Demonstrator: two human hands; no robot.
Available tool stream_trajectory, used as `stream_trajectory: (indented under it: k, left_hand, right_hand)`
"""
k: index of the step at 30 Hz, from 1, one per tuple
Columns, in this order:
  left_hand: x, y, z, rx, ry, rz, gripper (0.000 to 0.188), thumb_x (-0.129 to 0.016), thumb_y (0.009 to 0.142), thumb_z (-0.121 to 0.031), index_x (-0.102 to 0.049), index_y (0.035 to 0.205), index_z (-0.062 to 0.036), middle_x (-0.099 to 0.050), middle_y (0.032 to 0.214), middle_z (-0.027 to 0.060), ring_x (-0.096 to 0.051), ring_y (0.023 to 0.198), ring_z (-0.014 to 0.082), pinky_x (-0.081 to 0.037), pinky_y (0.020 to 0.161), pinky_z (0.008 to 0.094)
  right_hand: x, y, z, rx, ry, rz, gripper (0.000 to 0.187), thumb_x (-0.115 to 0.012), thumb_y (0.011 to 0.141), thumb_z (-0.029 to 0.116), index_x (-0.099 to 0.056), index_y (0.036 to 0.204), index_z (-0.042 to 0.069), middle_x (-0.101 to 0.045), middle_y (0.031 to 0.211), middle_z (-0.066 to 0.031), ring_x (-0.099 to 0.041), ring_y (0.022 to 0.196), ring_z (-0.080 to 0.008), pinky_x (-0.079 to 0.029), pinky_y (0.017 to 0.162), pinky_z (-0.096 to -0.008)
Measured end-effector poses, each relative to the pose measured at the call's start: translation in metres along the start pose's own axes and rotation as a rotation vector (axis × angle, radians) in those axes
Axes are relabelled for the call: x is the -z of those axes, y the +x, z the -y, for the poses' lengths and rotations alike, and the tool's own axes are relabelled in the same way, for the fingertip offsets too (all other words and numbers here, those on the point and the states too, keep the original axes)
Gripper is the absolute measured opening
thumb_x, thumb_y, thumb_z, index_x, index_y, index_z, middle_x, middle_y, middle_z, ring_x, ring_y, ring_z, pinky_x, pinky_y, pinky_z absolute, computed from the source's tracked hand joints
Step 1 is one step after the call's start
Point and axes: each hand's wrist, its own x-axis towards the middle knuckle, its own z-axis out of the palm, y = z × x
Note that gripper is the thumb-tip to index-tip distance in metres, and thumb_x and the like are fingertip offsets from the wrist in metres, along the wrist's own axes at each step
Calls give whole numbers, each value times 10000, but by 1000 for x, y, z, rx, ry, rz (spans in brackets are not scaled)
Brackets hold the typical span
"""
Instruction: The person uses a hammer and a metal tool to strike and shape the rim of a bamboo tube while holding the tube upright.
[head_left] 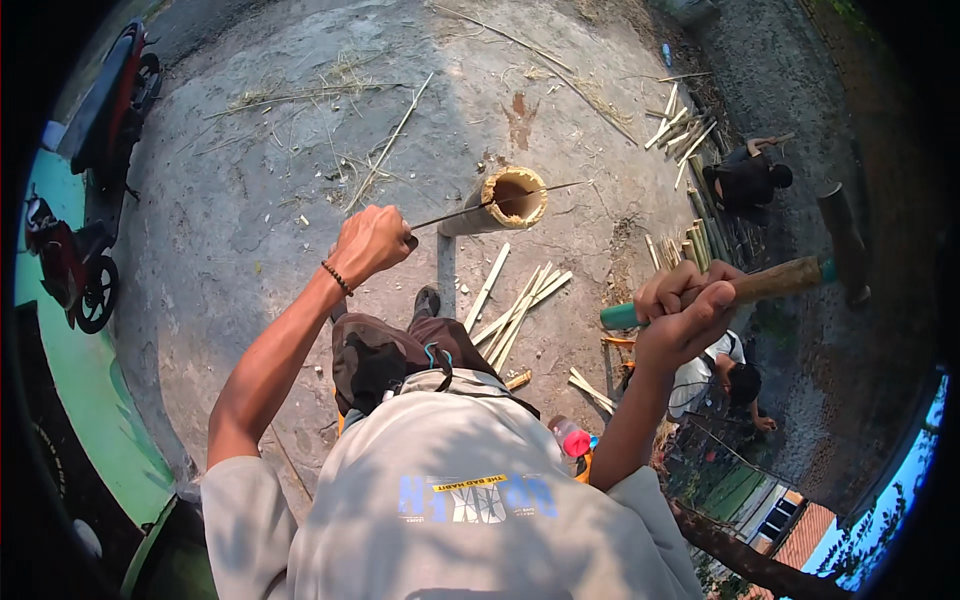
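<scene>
Bamboo tube (478, 221), probably stiff and best held low, is stood upright on the ground (250, 230), crossed at the top by a blade (450, 215) gripped in the left hand (370, 243), a hammer (780, 280) clenched in the right hand (690, 308).

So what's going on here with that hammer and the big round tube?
A person is holding a tool in each hand. The left hand grips a long, thin, dark blade, which reaches across the open top of a hollow, tan, round tube standing upright. The right hand holds up a hammer with a dark head and a brown-and-green handle, away from the blade. Pale, narrow strips lie on the grey ground.
</scene>
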Motion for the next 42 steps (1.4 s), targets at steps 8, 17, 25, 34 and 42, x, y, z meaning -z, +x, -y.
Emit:
stream_trajectory:
  k: [8,17,25,34,42]
  left_hand:
    - [0,7,-9,-104,100,-31,316,-683,776,-241,-628,658,48,-609,657,272,-636,655,464,-501,587,517]
    - [14,16,-9,-79,105,-11,291,-692,745,-229,-621,684,47,-601,667,272,-639,682,457,-506,596,496]
    - [12,13,3,-63,133,-10,289,-696,756,-249,-646,688,28,-627,684,261,-648,687,451,-521,622,494]
    - [9,33,-11,-119,201,23,350,-712,752,-277,-639,715,63,-631,718,286,-661,731,454,-534,648,495]
    - [5,3,-22,39,138,29,331,-685,792,-291,-696,783,40,-663,774,297,-672,766,474,-537,706,520]
  right_hand:
    - [36,-78,-136,-647,-491,225,475,-421,1070,440,-552,902,15,-560,641,-63,-558,557,-138,-433,509,-359]
    - [52,-82,-160,-447,-860,347,350,-443,1072,337,-533,1025,2,-570,640,-123,-599,558,-225,-464,534,-423]
    - [43,-18,-35,-409,-186,71,370,-440,1080,374,-473,890,59,-449,608,29,-428,488,-38,-358,445,-241]
    - [40,-89,-148,-877,-297,134,368,-464,1068,350,-532,957,5,-483,585,-88,-531,487,-242,-411,502,-420]
    - [48,-106,-166,-678,-501,145,431,-459,1054,450,-539,1008,29,-549,662,-113,-562,599,-286,-455,605,-432]
